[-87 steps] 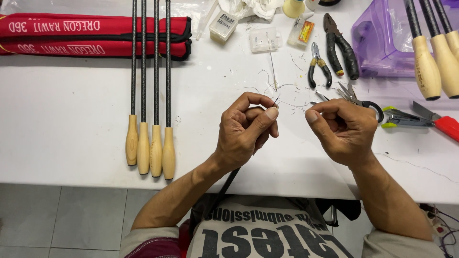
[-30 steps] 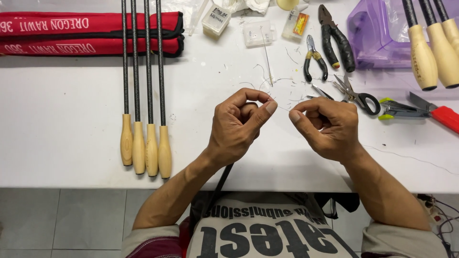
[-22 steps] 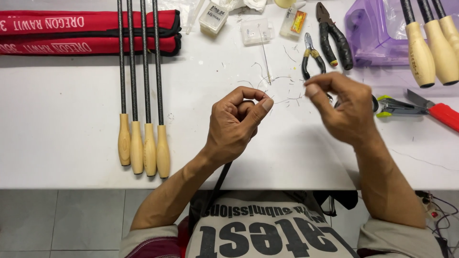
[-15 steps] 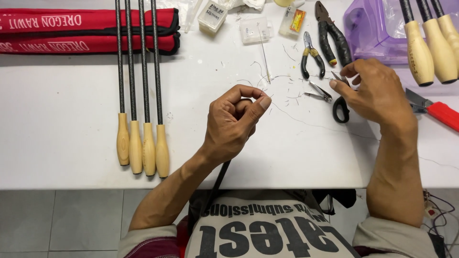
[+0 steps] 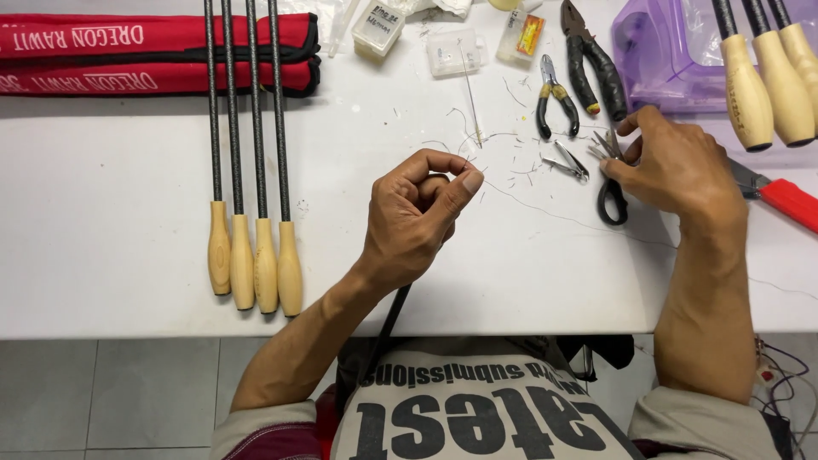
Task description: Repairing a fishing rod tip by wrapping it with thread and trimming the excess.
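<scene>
Left hand [image 5: 417, 213] pinches the thin line [image 5: 554, 213] taut while the right hand [image 5: 673, 166] closes around the scissors [image 5: 610, 183]; best keep that tension

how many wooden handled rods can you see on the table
7: four rods side by side, left of the left hand; three at top right, over the purple box. More may lie out of frame.
</scene>
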